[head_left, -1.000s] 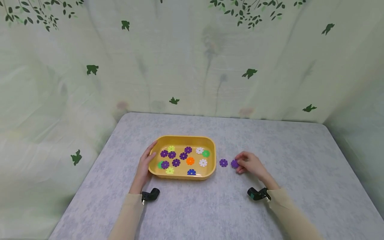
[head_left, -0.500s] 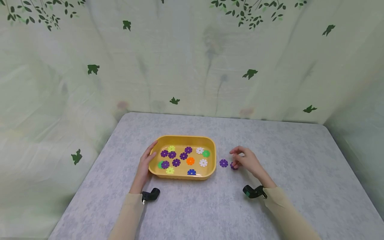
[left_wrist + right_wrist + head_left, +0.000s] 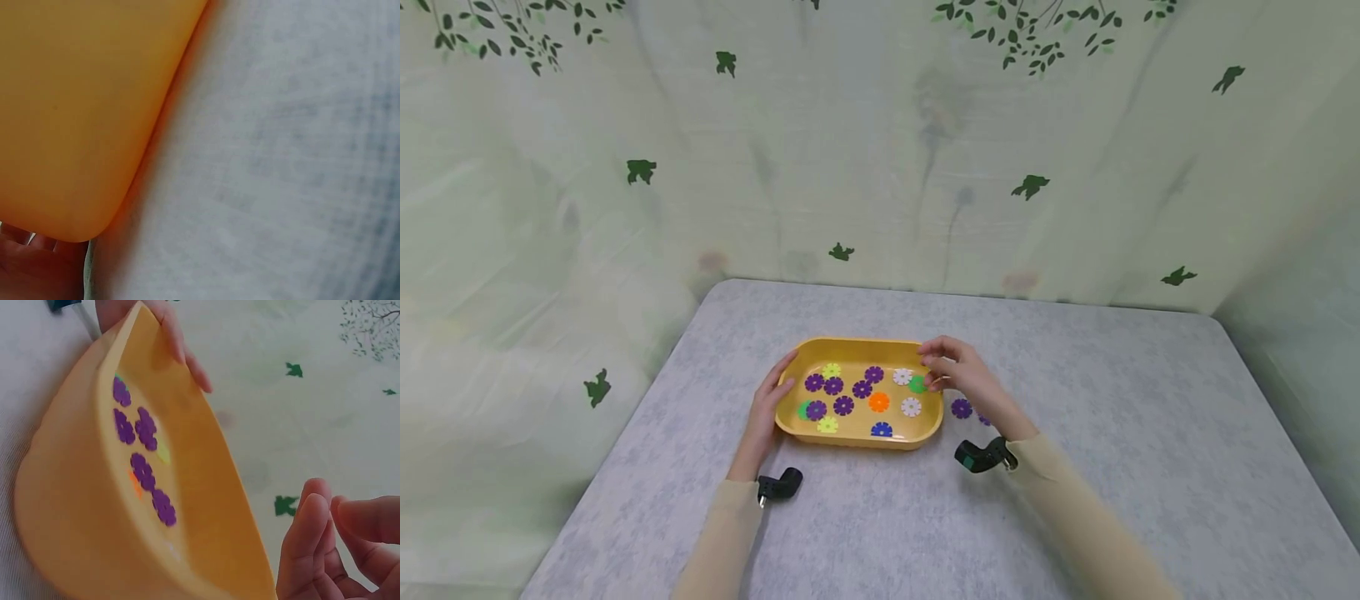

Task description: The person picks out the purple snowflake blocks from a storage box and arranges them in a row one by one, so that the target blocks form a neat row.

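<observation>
Six purple flower-shaped discs (image 3: pixel 862 389) lie on the floor of a yellow tray (image 3: pixel 850 352), which sits on the grey worktop (image 3: pixel 1075 383), nearer its left edge than its right and set back toward the far edge. Two yellow discs (image 3: pixel 827 425) lie by the tray's far and near sides, the nearer below a purple disc that partly covers a green disc (image 3: pixel 803 410) near the left end. An orange disc (image 3: pixel 878 402) lies near the middle, a blue disc (image 3: pixel 882 429) by the near side, and two white discs (image 3: pixel 911 407) toward the right end, beside a second green disc (image 3: pixel 917 384). The left hand (image 3: pixel 763 412) grips the tray's left end, thumb over the rim. The right hand (image 3: pixel 966 379) hovers at the tray's right end with fingers loosely bent; the right wrist view shows nothing between them. Just outside that end, two more purple discs (image 3: pixel 961 408) rest on the worktop, one partly hidden by the right wrist.
</observation>
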A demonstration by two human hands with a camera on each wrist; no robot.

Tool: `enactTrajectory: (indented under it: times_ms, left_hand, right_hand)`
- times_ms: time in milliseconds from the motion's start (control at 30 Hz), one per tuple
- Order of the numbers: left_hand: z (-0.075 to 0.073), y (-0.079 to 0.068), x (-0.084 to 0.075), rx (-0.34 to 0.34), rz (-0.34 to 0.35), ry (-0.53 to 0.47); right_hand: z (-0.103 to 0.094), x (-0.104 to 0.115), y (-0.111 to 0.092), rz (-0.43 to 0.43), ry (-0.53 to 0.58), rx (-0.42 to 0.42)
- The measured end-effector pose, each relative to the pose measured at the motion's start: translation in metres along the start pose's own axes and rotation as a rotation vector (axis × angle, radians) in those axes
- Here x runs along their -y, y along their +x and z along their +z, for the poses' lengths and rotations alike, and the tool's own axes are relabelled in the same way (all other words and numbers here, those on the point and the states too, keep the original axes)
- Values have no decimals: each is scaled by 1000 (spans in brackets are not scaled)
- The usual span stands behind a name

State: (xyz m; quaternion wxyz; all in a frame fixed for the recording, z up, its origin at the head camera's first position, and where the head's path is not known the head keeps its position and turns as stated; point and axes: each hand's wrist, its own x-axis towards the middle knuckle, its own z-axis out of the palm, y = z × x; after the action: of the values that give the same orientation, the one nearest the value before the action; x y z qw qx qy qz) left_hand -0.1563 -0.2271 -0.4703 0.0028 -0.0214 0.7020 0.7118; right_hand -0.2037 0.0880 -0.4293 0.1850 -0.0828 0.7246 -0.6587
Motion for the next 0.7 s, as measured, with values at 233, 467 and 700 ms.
enactTrajectory:
  times_ms: [233, 467, 700]
  left_hand:
    - [-6, 9, 19, -12, 3, -20]
    - [-7, 12, 28, -22, 36, -5]
    - [-8, 12, 26, -24, 24, -4]
  right_hand:
    - [32, 5, 26, 62, 31, 75]
    - [52, -2, 46, 142, 5, 81]
    - [59, -8, 57, 246, 9, 109]
